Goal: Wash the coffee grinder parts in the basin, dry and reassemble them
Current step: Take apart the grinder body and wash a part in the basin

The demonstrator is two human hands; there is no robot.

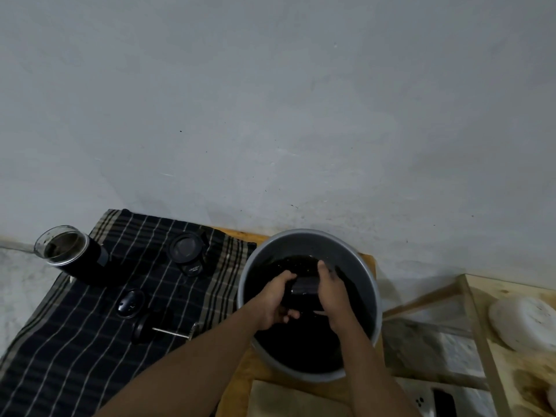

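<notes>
A single wide-angle view from the person's head looks forward and steeply down. It is close above the basin (304, 236), which sits low and right of centre on the tabletop (237, 383). The grey wall (270, 100) fills the upper half.

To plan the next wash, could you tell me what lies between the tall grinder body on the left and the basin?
In the head view, a round black grinder part sits on the striped cloth between them.

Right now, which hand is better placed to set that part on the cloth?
Left, likely: the left hand grips the part, and the cloth lies left of the basin.
</notes>
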